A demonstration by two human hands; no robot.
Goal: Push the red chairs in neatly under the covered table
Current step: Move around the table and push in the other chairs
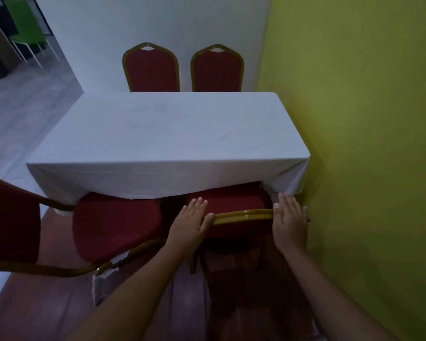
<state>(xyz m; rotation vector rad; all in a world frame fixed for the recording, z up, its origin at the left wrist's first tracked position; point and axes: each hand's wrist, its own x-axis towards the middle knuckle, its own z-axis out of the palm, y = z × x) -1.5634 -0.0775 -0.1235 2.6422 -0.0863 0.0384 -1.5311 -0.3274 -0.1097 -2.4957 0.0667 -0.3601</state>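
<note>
Yellow wall (354, 119) runs along the right of the white-covered table (167, 134). I see my left hand (191, 223) and right hand (290, 223) lying flat, fingers spread, on the gold top rail of the near right chair (231, 200), whose seat is partly under the cloth. Beside it the near left chair (113, 225) sits angled outward. Two more chairs (151, 67) stand tucked at the far side.
</note>
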